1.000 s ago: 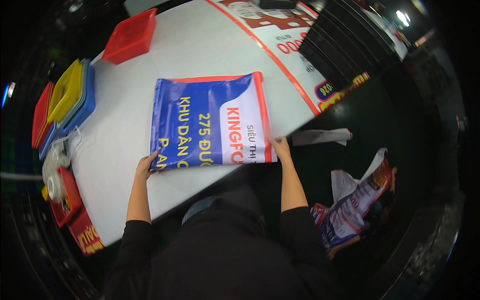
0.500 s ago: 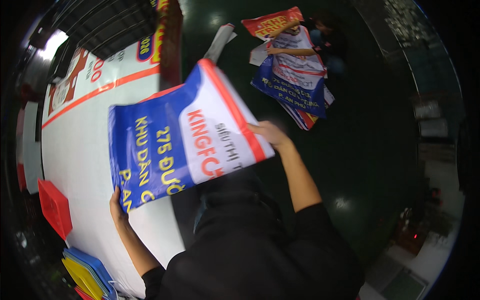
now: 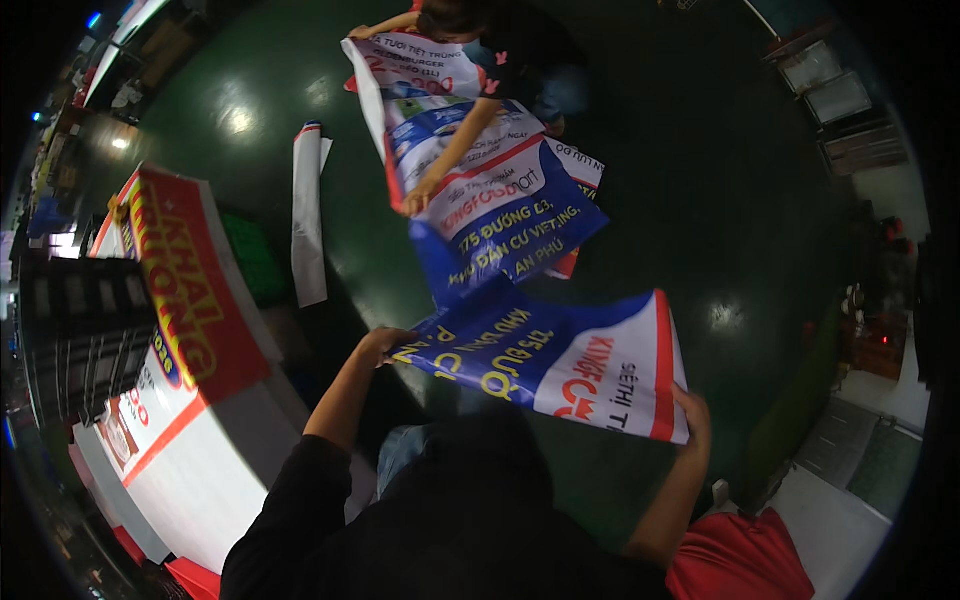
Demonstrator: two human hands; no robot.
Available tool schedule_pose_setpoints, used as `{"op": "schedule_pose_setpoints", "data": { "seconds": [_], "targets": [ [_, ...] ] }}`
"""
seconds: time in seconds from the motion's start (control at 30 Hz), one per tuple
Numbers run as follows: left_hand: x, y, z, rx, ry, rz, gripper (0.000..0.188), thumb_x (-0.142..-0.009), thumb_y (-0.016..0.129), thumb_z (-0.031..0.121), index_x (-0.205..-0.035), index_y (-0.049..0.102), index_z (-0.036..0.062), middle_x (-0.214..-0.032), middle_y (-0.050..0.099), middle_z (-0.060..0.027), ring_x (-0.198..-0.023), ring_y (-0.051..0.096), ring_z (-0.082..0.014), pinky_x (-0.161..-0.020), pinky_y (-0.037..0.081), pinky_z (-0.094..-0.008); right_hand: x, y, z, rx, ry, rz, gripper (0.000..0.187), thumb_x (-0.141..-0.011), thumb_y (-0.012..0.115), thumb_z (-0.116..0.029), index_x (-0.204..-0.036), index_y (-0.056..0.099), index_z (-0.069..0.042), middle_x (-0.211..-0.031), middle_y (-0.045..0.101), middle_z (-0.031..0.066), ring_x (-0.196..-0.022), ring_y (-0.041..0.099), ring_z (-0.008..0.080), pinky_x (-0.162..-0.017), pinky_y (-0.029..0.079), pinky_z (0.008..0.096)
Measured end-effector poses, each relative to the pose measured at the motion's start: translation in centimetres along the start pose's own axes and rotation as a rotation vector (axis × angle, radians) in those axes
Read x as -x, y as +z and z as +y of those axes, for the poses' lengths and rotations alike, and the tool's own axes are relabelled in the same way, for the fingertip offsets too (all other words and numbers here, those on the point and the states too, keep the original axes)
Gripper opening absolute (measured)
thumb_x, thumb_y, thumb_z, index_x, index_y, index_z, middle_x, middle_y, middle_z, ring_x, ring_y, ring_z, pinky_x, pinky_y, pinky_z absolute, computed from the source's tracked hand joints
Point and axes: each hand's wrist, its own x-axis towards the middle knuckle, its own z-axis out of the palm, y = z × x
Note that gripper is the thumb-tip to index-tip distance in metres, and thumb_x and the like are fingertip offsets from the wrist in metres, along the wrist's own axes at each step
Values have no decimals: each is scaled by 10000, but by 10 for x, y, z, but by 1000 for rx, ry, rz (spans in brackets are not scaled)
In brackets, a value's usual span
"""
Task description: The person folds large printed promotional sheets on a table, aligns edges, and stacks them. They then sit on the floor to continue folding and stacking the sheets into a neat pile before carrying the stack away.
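Observation:
Between my two hands stretches a folded vinyl banner (image 3: 545, 350), blue and white with yellow and red lettering and a red border. My left hand (image 3: 380, 347) grips its left corner, fingers closed on the edge. My right hand (image 3: 695, 415) holds the red-bordered right end; some of its fingers are hidden by the sheet. The banner hangs in front of me above the dark green floor. Its far edge overlaps, in view, the lower end of a similar banner (image 3: 500, 205), which a crouching person (image 3: 545, 60) handles with both hands.
A white table (image 3: 215, 480) stands at the left, with a red and yellow printed banner (image 3: 185, 280) across its far end and black crates (image 3: 85, 320) beside it. A rolled white sheet (image 3: 308, 220) lies on the floor. Red cloth (image 3: 740, 560) is at the lower right.
My view has turned, so the table now sits farther left. The banner in my hands has swung from the table's edge to over the floor, toward the person's banner. Both hands keep hold.

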Motion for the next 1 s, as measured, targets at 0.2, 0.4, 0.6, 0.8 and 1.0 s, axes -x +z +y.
{"op": "schedule_pose_setpoints", "data": {
  "seconds": [0.2,0.4,0.6,0.8,1.0],
  "targets": [
    [-139,53,114,-234,-107,-168,199,-831,634,293,-814,639,94,-631,614,-4,-427,558,-99,-309,429,-225,-87,-20,-68,-236,114,139,379,-806,669,-182,-1050,575,92,-951,637,157,-799,647,236,-716,528,346],
    [-206,84,336,-124,328,-86,140,-853,563,195,-812,600,66,-616,576,-42,-427,535,-146,-388,468,-288,-180,5,-160,-473,-242,172,364,-840,645,-168,-1081,566,92,-1040,616,155,-905,624,229,-787,509,342],
    [-211,57,408,-124,794,104,439,-909,508,352,-1231,528,55,-1111,617,-69,-995,582,-178,-814,468,-324,-267,120,-184,-723,-589,333,397,-884,604,-144,-1166,506,118,-1161,555,151,-1035,558,221,-902,446,350],
    [-246,-60,188,-287,639,120,356,-874,520,334,-932,650,7,-732,627,-57,-641,573,-129,-553,450,-288,-293,173,-178,-506,-589,575,306,-906,575,-167,-1083,564,82,-1045,594,139,-866,601,168,-722,500,292],
    [-173,-128,-17,208,-225,43,177,-878,510,172,-981,616,74,-728,580,1,-528,534,-108,-398,378,-222,-274,117,-184,-334,-488,552,295,-875,604,-191,-1032,585,57,-912,625,114,-716,629,163,-530,509,247]
  ]
}}
